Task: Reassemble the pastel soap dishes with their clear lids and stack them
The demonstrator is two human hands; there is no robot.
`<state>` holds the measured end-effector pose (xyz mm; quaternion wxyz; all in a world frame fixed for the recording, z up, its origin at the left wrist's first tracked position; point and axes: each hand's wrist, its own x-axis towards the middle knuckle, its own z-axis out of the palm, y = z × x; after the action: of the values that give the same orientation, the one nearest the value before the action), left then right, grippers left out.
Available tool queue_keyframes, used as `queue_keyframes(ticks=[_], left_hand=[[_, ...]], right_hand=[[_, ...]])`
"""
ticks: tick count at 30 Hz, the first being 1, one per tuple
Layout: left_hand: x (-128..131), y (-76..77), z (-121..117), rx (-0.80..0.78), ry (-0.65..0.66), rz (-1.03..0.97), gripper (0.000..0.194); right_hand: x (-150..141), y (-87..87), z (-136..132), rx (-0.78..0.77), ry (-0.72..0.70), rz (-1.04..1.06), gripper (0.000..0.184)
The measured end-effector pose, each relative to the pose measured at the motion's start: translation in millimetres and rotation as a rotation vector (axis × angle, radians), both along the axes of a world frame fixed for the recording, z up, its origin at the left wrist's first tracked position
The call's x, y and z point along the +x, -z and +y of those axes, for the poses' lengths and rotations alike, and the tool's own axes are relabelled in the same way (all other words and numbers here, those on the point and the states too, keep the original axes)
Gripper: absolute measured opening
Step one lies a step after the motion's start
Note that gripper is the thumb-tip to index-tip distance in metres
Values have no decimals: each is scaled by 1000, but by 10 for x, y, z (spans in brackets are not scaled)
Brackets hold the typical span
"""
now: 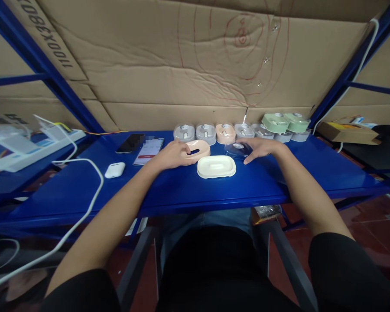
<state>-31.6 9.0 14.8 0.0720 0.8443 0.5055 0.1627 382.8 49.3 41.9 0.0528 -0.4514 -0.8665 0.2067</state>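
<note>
My left hand (178, 154) grips the left end of a pale pink oval shell (201, 149) with a dark slot in its top. To the right, my right hand (259, 148) spans a clear plastic lid (236, 150) lying on the blue table, thumb at the near side and fingers at the far side. Between the hands, nearest to me, a cream oval tray (216, 166) with a raised middle rests on the table. Part of the clear lid is hidden under my right fingers.
Along the cardboard back wall stand several lidded boxes: grey (184, 132), pink (225, 132) and stacked green (275, 123). Two phones (148, 151) and a white earbud case (115, 170) lie at left. A white cable (97, 190) hangs over the table's left side, near a power strip (35, 149).
</note>
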Motion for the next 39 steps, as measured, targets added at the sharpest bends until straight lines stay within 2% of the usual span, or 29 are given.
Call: queue_keyframes(ticks=[5,9,12,15,17,19,24,32,39], left_hand=[[-1,36,24,-3,13,20,62],[14,32,-1,43,-17,-34,53],[78,-26,-103,140,-33,-172,49],[206,-59,-251,209,103,-313,50],[311,-30,-339,195,216,-349,52],[409,35,-401,165,271,-363,54],[545,159,-459,78,293,-331,60],[566,52,-516,-57,271,-282,75],[537,105,-470,-67,341,-275,80]], right_hand=[[-36,17,-11,28,4,-13,116],[-101,-8,-56,36,40,-35,116],[-136,-23,-78,45,77,-61,112],[-156,-33,-90,41,92,-76,109],[-165,-37,-98,34,91,-74,109],[-169,-37,-101,28,91,-80,109],[-142,-5,-62,38,51,-64,108],[-117,41,-22,96,41,-54,105],[-176,-74,-155,159,130,-58,103]])
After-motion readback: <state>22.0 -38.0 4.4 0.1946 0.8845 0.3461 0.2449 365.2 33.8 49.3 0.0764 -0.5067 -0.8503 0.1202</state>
